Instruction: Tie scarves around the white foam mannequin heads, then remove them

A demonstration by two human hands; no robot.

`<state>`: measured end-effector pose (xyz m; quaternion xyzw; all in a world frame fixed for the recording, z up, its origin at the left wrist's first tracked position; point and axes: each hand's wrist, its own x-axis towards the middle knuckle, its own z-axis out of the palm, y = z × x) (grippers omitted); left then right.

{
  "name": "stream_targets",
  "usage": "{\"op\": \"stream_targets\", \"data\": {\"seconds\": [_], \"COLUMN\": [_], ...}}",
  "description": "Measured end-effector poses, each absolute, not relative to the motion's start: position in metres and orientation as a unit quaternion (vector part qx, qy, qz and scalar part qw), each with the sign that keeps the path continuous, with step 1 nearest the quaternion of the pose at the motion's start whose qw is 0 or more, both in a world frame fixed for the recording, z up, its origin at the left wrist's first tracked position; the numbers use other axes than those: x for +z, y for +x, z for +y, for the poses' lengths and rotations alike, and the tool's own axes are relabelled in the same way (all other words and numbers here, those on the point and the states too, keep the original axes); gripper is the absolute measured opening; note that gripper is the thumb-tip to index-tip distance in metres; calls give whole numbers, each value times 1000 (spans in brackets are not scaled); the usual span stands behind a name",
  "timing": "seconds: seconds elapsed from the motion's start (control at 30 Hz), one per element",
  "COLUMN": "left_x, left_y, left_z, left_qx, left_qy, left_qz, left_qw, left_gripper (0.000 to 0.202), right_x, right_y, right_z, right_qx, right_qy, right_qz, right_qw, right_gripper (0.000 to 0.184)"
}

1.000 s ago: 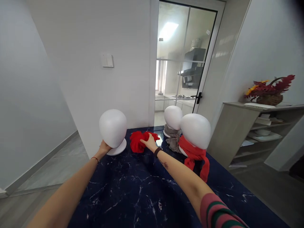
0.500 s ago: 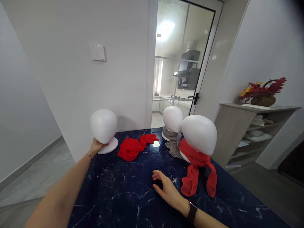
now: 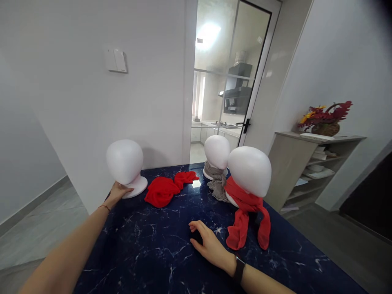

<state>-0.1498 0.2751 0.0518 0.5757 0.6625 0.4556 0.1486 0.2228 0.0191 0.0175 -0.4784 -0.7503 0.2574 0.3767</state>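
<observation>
My left hand (image 3: 118, 191) grips the base of a bare white foam head (image 3: 124, 161) at the table's far left corner. A loose red scarf (image 3: 167, 188) lies crumpled just right of that head. My right hand (image 3: 206, 243) rests palm down on the dark blue marble table (image 3: 153, 249), fingers loosely curled, holding nothing. To its right stands a white foam head with a red scarf tied round its neck (image 3: 249, 175). Behind it, another white head (image 3: 217, 152) wears a grey scarf (image 3: 218, 185).
A white wall with a light switch (image 3: 115, 61) rises behind the table. A glass door (image 3: 228, 81) opens onto a kitchen. At the right stands a shelf unit (image 3: 309, 163) with a flower basket (image 3: 325, 120) on top.
My right hand let go of the loose red scarf and drew back to the near middle of the table. The scarf now lies spread flatter. My left hand stays on the bare head's base.
</observation>
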Motion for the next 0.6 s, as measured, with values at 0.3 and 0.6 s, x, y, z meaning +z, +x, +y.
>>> {"op": "stream_targets", "data": {"seconds": [0.3, 0.6], "left_x": [21, 48], "left_y": [-48, 45], "left_z": [197, 213], "left_qx": [331, 370], "left_qy": [697, 661], "left_qz": [579, 583], "left_qw": [264, 293], "left_gripper": [23, 52], "right_x": [12, 13], "right_y": [223, 228], "right_z": [22, 23], "right_qx": [237, 203], "right_qy": [-464, -458], "right_qz": [-756, -718], "right_qw": [396, 482], "right_gripper": [42, 25]}}
